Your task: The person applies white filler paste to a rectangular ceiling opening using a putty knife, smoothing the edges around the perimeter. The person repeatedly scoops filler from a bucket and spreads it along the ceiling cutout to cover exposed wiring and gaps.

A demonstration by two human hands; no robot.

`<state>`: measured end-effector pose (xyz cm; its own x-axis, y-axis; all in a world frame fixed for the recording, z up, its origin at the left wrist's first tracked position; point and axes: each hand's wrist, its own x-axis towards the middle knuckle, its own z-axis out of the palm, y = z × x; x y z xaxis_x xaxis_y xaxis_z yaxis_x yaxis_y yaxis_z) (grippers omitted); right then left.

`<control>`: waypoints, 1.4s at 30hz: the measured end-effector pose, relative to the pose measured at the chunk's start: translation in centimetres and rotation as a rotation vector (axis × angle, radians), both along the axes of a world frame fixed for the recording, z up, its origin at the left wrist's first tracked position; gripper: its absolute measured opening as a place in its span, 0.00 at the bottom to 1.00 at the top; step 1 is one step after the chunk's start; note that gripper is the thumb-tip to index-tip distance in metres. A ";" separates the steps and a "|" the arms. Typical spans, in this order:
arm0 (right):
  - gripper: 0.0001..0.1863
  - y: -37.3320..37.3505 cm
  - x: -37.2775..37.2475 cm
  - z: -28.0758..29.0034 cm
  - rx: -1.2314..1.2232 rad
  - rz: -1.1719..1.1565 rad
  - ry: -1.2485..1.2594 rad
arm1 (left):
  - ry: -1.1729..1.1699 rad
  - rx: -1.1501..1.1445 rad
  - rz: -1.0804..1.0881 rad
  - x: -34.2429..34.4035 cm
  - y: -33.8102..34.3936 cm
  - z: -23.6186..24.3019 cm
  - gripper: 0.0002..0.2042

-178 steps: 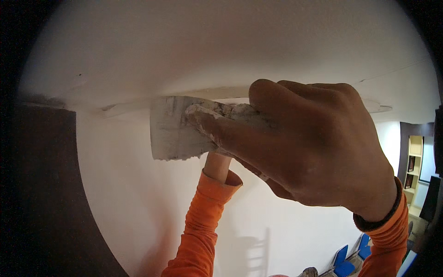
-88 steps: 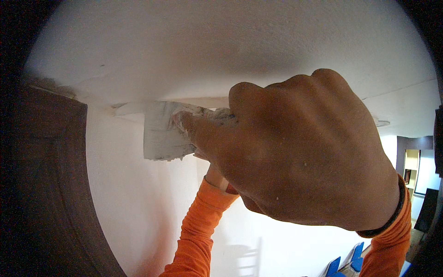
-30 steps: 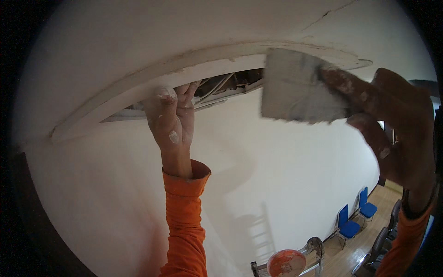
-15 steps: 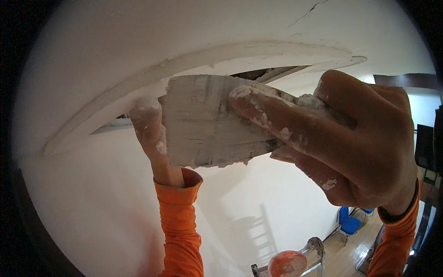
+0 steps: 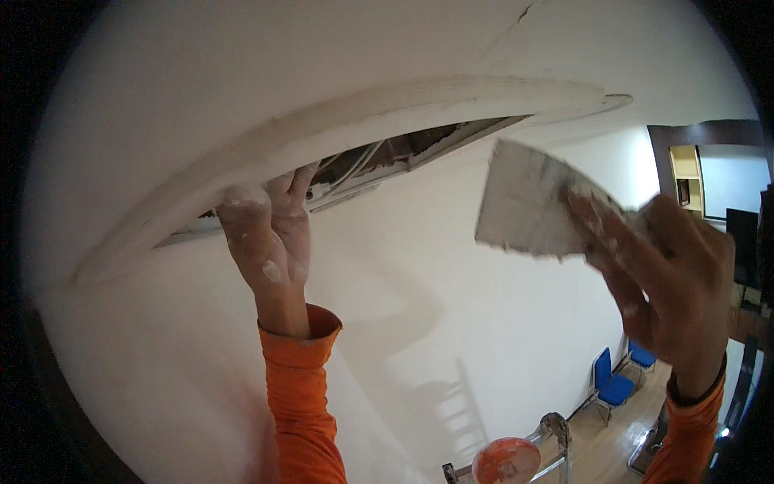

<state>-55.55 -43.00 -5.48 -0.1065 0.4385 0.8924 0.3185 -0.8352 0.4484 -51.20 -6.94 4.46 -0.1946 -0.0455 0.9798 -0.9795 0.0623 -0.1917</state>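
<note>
My right hand (image 5: pixel 673 274), dusted with white compound, grips a putty knife (image 5: pixel 532 202) with a wide blade smeared in the same stuff. The blade is held up in front of the white wall, apart from the ceiling. Raised to the left, my left hand (image 5: pixel 266 234) holds the edge of the curved ceiling panel (image 5: pixel 322 121), some fingers reaching up into the opening (image 5: pixel 403 153) and their tips hidden. Cables and rough dark material show inside that gap. A pale strip of compound follows the panel's curve.
Below stands a stepladder (image 5: pixel 556 452) with a round orange compound-stained object (image 5: pixel 506 462) at its top. Blue chairs (image 5: pixel 613 387) are on the floor at the lower right. A shelf (image 5: pixel 685 173) and a dark screen (image 5: pixel 742 246) lie beyond my right hand. A crack (image 5: pixel 512 28) runs across the ceiling.
My right hand has moved the putty knife right and away from me, uncovering more of the opening. My left hand stays at the panel edge, now showing more of its fingers.
</note>
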 end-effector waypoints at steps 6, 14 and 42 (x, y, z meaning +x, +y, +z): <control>0.17 4.1 1.9 -4.1 0.164 1.048 0.771 | 0.029 -0.003 -0.038 -1.6 1.8 0.5 0.33; 0.20 -9.9 18.8 -1.1 0.309 1.805 1.369 | -0.045 0.124 -0.045 6.6 -16.1 7.2 0.29; 0.30 -4.1 27.1 -7.8 -0.008 1.865 1.575 | 0.240 -0.058 0.644 7.6 -16.0 -12.5 0.15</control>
